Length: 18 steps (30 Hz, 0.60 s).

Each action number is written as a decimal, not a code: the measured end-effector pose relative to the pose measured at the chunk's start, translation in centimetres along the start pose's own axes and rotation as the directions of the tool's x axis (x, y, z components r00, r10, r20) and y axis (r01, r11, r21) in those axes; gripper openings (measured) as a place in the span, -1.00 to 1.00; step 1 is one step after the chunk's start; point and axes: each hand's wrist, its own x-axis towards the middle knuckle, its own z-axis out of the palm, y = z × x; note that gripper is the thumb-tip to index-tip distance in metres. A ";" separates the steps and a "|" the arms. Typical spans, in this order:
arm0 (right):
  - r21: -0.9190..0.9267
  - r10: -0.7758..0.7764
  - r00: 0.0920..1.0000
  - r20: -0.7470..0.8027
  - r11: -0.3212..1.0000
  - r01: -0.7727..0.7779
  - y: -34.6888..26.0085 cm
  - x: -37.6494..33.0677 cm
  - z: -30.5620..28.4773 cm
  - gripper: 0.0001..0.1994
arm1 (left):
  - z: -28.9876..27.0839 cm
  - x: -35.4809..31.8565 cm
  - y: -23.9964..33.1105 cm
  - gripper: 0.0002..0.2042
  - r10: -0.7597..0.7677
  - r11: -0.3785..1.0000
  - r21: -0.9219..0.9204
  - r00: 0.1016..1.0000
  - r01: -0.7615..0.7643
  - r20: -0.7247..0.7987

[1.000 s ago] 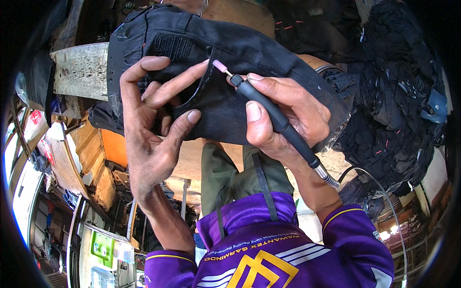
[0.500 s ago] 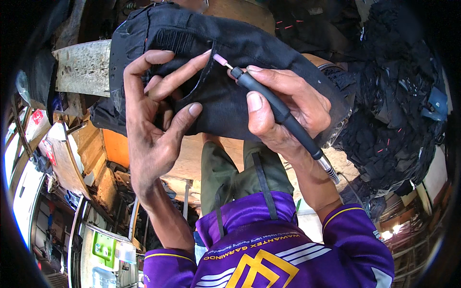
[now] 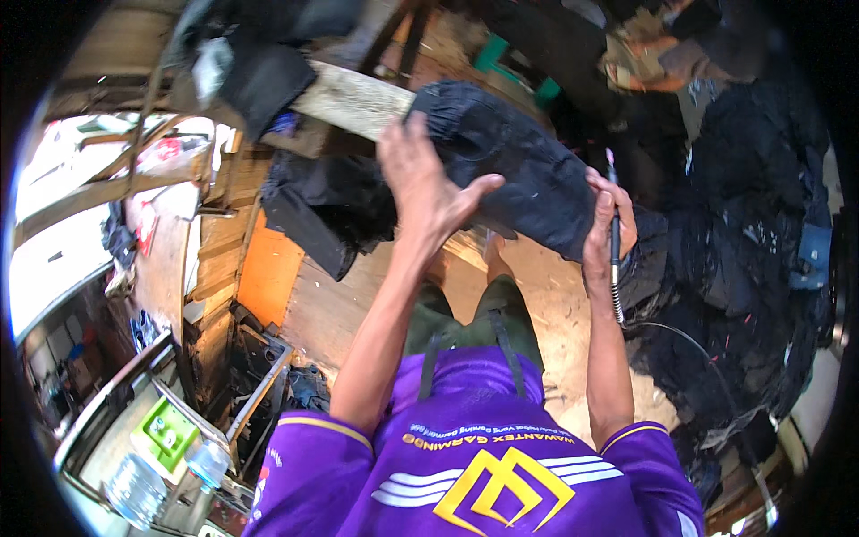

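Note:
Black denim trousers [image 3: 528, 170] are drawn over the end of a pale wooden board [image 3: 353, 98], with another dark part hanging below it at the left. My left hand [image 3: 416, 188] is over the left end of the cloth, near the board. Its thumb stands well apart from the fingers, which are blurred by motion. At the cloth's right end is my right hand [image 3: 610, 224], with a slim black rotary grinder handpiece [image 3: 615, 242] upright in its grip. The tool's pink stone tip points up, away from the cloth. Whether the right fingers also pinch the trousers is hard to see.
A large heap of black garments [image 3: 725, 224] fills the right side. The tool's cable [image 3: 684, 333] runs down across it. At lower left are a green tray [image 3: 165, 434] and clear plastic bottles [image 3: 136, 490]. An orange panel [image 3: 268, 268] stands at the left.
The trousers now show a different, plainer stretch of cloth, without the pocket edge. My right hand has drawn the grinder off the cloth and tipped it upright. My left hand has left the pocket edge.

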 end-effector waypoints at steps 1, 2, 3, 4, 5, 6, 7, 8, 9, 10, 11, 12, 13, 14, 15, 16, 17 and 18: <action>-0.190 -0.042 0.999 -0.017 0.981 0.038 -0.3 0.0 -1.1 -0.72 | -0.4 0.2 0.5 0.45 -0.112 0.994 0.003 0.978 0.114 0.176; -0.263 -0.031 0.998 0.060 0.964 0.045 -0.3 0.1 -1.5 -0.74 | -0.6 0.3 0.8 0.44 -0.096 0.995 -0.022 0.980 0.101 0.173; -0.384 0.045 0.996 0.075 0.923 -0.013 -0.2 0.1 -1.8 -0.73 | -0.5 0.5 1.3 0.42 -0.146 0.985 -0.069 0.981 0.156 0.128; -0.361 -0.087 0.989 0.122 0.924 0.126 0.1 0.3 -1.7 -0.64 | -0.3 0.5 1.5 0.38 -0.116 0.989 -0.079 0.990 0.123 0.083; -0.360 -0.122 0.983 0.140 0.918 0.165 0.6 0.5 -1.4 -0.56 | 0.1 0.4 1.8 0.32 -0.141 0.987 -0.062 0.988 0.145 0.060; -0.317 -0.129 0.984 0.123 0.934 0.162 1.0 0.5 -1.0 -0.53 | 0.4 0.3 2.0 0.19 -0.161 0.987 0.000 0.979 0.163 0.121; -0.295 -0.060 0.991 0.121 0.951 0.094 1.5 0.5 -0.6 -0.50 | 0.8 0.1 2.1 0.07 -0.156 0.987 0.046 0.983 0.152 0.094; -0.324 -0.094 0.989 0.117 0.937 0.128 1.8 0.5 -0.5 -0.47 | 0.9 0.0 2.2 -0.04 -0.141 0.990 0.039 0.964 0.136 0.225; -0.278 -0.031 0.993 0.115 0.959 0.063 2.0 0.5 -0.5 -0.47 | 0.9 -0.1 2.3 -0.13 -0.115 0.993 0.041 0.955 0.107 0.273; -0.272 -0.002 0.995 0.101 0.962 0.030 2.2 0.5 -0.7 -0.46 | 0.6 0.2 2.3 -0.22 -0.089 0.996 0.030 0.929 0.084 0.360; -0.267 -0.001 0.996 0.092 0.963 0.025 2.3 0.4 -1.1 -0.46 | 0.2 0.3 2.4 -0.27 -0.103 0.994 0.008 0.939 0.106 0.329; -0.318 -0.004 0.995 0.101 0.947 0.036 2.3 0.5 -1.5 -0.46 | -0.4 0.7 2.3 -0.31 -0.114 0.991 -0.029 0.934 0.132 0.339; -0.371 -0.021 0.994 0.109 0.927 0.060 2.3 0.5 -2.1 -0.47 | -0.9 0.9 2.3 -0.34 -0.098 0.985 -0.089 0.911 0.146 0.400; -0.446 -0.022 0.996 0.092 0.893 0.061 2.2 0.6 -2.4 -0.47 | -1.5 1.3 2.1 -0.33 -0.162 0.951 -0.112 0.775 0.287 0.611; -0.405 -0.069 0.991 0.113 0.908 0.109 2.3 0.7 -2.8 -0.48 | -1.9 1.4 2.2 -0.33 -0.120 0.715 -0.264 0.486 0.648 0.866; -0.392 -0.089 0.990 0.112 0.911 0.126 2.3 0.7 -2.9 -0.48 | -2.1 1.5 2.2 -0.32 0.010 0.617 -0.269 0.334 0.740 0.942; -0.381 -0.099 0.986 0.132 0.914 0.142 2.3 0.8 -3.0 -0.49 | -2.0 1.6 2.4 -0.31 0.048 0.506 -0.253 0.266 0.824 0.963; -0.413 -0.101 0.985 0.143 0.898 0.152 2.4 0.8 -3.0 -0.49 | -1.8 1.5 2.8 -0.27 0.039 0.311 -0.232 0.231 0.922 0.972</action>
